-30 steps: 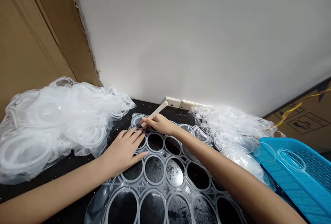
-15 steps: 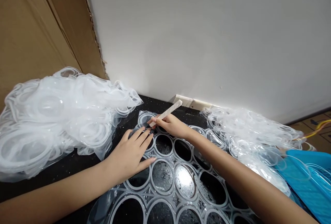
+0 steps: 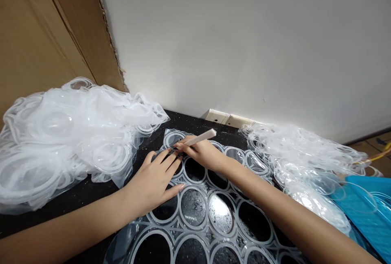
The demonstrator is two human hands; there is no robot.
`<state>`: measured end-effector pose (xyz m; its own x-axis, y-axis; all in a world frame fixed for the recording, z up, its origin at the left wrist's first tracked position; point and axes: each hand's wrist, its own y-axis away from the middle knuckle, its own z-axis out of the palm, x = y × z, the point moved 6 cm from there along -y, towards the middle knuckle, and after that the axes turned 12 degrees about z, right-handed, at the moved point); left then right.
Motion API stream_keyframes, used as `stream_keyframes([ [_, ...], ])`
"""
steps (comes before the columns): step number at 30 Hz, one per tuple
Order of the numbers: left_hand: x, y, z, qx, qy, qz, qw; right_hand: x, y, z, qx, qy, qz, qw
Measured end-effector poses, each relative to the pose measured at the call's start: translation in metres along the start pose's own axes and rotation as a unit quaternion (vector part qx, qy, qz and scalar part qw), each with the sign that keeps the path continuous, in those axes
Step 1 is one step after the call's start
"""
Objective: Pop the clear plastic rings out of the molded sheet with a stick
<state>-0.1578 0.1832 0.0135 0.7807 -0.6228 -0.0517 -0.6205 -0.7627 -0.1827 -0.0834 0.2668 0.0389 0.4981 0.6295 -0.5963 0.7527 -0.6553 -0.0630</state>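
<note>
A clear plastic sheet (image 3: 214, 223) with several round cut-out rings lies on the black tabletop (image 3: 85, 193). My left hand (image 3: 152, 182) rests flat on the sheet, fingers stretched out, pressing it down. My right hand (image 3: 201, 152) is closed around a slim white knife-like tool (image 3: 201, 137), whose tip touches the sheet at a far ring just beyond my left fingertips.
A big heap of clear plastic rings and scrap (image 3: 61, 134) fills the left side. Another heap of plastic (image 3: 293, 154) lies on the right, beside a blue basket (image 3: 369, 211). Brown cardboard (image 3: 39, 32) leans at the left; a white wall (image 3: 244, 40) stands close behind.
My right hand has lowered the tool so it lies flatter against the sheet. The view has shifted to the left; the left hand stays pressed on the sheet.
</note>
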Motion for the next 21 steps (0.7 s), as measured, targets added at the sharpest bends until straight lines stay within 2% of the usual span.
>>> stream_keyframes([
  [3,-0.002,-0.001,0.0,-0.009,0.034,-0.007,0.999,-0.011,0.007,0.01,0.014,0.121,-0.07,0.99],
  [5,-0.003,-0.002,-0.001,-0.018,0.063,-0.011,0.998,-0.014,0.01,0.018,0.028,0.2,-0.094,0.975],
  [8,-0.003,-0.002,-0.003,-0.015,0.082,-0.013,0.996,-0.015,0.006,0.027,0.048,0.273,-0.098,0.956],
  [11,-0.002,-0.002,-0.004,-0.003,0.059,-0.005,0.998,-0.01,-0.005,0.024,0.054,0.29,-0.083,0.952],
  [14,-0.001,0.0,-0.001,0.0,0.025,-0.004,1.0,0.001,-0.021,0.006,0.077,0.268,-0.057,0.959],
  [17,-0.001,0.002,0.003,0.005,0.009,-0.009,1.0,0.023,-0.04,-0.028,0.143,0.22,0.023,0.965],
  [21,-0.001,0.004,0.003,0.007,0.002,-0.014,1.0,0.042,-0.051,-0.077,0.244,0.205,0.109,0.942],
])
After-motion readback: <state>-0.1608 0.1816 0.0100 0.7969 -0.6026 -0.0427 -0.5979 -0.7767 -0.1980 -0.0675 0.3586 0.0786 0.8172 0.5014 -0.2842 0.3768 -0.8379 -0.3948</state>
